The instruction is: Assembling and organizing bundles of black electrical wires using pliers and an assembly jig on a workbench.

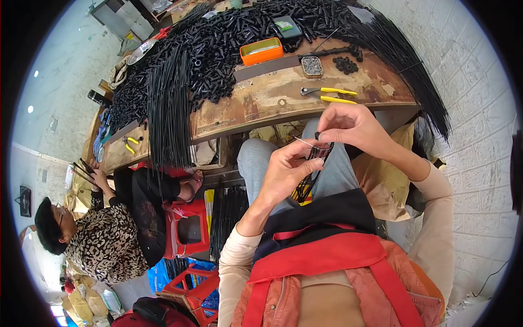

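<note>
Over my lap, my left hand (289,171) is closed around the ends of several thin black rods (316,163). A thin silvery wire (305,143) crosses at its fingertips and curves along the rod ends. Just right of it and slightly higher, my right hand (354,129) pinches a small black piece (317,135) between thumb and forefinger. The hands are close together but apart. Beyond them on the bench lie nippers with yellow handles (339,91), jaws to the left. Fingers partly hide where the wire meets the rods.
The wooden bench (245,111) carries a heap of black tubular parts (218,38), rod bundles (169,103), an orange box (261,52), a tin of small metal bits (312,66) and black rings (345,65). At left sits a co-worker (109,240) holding rods, near a red stool (188,226).
</note>
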A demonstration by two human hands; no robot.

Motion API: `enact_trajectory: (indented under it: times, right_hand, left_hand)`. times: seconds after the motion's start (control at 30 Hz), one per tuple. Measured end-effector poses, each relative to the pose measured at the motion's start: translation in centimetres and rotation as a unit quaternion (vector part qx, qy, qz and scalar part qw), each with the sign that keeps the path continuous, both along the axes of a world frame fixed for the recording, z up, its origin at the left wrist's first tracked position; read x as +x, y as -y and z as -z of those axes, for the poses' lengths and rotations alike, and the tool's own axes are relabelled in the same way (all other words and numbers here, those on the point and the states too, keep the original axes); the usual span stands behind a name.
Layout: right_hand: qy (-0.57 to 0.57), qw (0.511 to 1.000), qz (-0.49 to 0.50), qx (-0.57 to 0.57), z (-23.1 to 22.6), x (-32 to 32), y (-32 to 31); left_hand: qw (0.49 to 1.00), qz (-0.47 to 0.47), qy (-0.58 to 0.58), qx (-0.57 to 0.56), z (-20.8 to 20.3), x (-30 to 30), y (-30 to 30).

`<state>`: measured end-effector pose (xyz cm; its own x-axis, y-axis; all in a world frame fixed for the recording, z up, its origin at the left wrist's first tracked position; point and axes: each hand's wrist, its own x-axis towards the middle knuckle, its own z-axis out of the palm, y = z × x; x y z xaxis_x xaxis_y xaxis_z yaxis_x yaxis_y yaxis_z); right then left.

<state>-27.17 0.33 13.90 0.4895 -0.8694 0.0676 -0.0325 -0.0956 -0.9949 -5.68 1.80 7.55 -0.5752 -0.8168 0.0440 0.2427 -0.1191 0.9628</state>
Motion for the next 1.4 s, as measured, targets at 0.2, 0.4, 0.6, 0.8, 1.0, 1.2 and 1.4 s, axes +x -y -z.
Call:
enact_trajectory:
  times: [0.2, 0.4, 0.6, 0.8, 1.0, 1.2, 1.4]
  right_hand:
    - [-0.015, 1.000, 0.019, -0.015, 0.3, -0.4, 0.8]
    - [-0.042, 0.999, 0.026, 0.001, -0.4, -0.1, 0.8]
    - [-0.007, 0.999, 0.053, -0.002, 0.0, 0.0, 0.4]
    - [-0.018, 0.996, 0.082, -0.032, 0.1, 0.1, 0.2]
    - [-0.013, 0.996, 0.078, -0.048, 0.2, 0.0, 0.2]
    - [-0.056, 0.964, 0.058, -0.252, 1.4, -0.3, 0.2]
    - [0.003, 0.979, 0.086, -0.186, 1.7, -1.0, -0.8]
  left_hand:
    - [0.999, -0.030, -0.039, 0.005, -0.2, -0.4, 0.0]
    - [0.999, -0.030, -0.018, 0.002, 0.2, -0.6, 0.3]
    - [0.999, -0.040, -0.013, 0.004, -0.3, -1.1, 0.4]
    - [0.998, -0.070, -0.008, 0.000, -0.3, -1.8, 0.3]
    - [0.997, -0.073, -0.025, -0.015, -0.2, -2.1, 0.3]
    - [0.994, -0.088, -0.067, 0.008, 0.1, -2.1, -0.3]
    - [0.994, -0.078, -0.055, 0.060, -0.2, -1.5, -0.1]
